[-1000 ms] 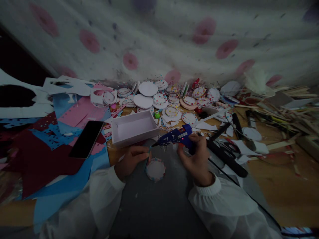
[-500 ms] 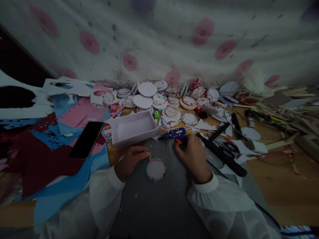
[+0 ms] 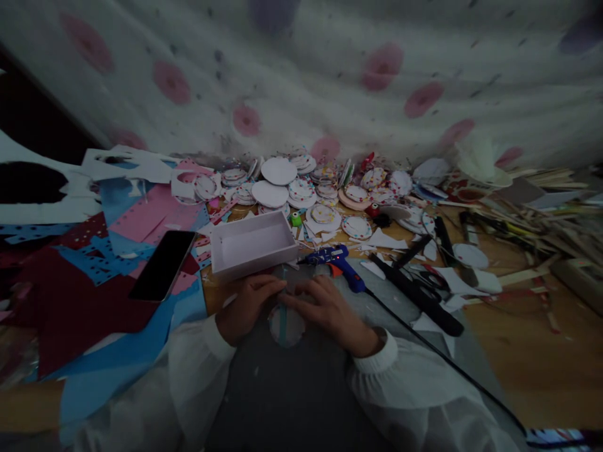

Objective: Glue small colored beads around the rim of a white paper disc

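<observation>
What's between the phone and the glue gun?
Head view: the open white box, with patterned paper scraps between it and the phone.

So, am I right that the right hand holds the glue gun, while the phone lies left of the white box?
Not quite: in the head view the glue gun lies unheld, and the right hand is by the blue strip. The phone does lie left of the white box.
</observation>
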A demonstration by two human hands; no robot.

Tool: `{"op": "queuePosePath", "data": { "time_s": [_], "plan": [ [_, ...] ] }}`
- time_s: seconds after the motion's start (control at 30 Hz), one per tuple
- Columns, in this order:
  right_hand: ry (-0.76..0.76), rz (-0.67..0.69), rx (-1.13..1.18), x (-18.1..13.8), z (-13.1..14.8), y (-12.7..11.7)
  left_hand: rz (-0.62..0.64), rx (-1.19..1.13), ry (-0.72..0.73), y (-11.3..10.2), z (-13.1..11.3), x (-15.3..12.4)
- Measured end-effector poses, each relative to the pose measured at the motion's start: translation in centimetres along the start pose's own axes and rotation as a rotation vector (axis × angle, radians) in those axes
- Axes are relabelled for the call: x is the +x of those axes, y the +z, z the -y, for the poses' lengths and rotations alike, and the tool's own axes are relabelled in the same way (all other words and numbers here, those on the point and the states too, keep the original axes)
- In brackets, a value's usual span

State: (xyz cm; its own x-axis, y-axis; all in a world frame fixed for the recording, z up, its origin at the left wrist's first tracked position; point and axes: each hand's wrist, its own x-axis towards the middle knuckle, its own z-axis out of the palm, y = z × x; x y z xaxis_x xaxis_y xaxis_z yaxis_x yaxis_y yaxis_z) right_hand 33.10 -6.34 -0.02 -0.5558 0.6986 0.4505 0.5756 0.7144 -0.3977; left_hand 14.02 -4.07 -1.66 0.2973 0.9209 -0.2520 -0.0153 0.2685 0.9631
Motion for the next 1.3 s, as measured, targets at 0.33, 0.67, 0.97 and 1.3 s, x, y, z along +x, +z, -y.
{"op": "queuePosePath", "data": {
  "time_s": [0.33, 0.67, 0.97, 1.3],
  "plan": [
    [-0.098, 0.014, -0.077, -0.2, 0.0, 0.0, 0.044, 0.201, 0.008, 0.0, -0.6, -0.1],
    [0.381, -0.588, 0.230, -1.4, -1.5, -0.1, 0.072, 0.507, 0.353, -0.9, -1.5, -0.6],
    [0.597, -0.497, 0.557, -1.0, -1.1, 0.1, 0.362, 0.749, 0.478, -1.9, -1.9, -0.1],
    [0.586, -0.407, 0.552, -1.5, -1.0, 2.0, 0.376, 0.740, 0.438, -1.7, -1.1, 0.0]
  ]
}}
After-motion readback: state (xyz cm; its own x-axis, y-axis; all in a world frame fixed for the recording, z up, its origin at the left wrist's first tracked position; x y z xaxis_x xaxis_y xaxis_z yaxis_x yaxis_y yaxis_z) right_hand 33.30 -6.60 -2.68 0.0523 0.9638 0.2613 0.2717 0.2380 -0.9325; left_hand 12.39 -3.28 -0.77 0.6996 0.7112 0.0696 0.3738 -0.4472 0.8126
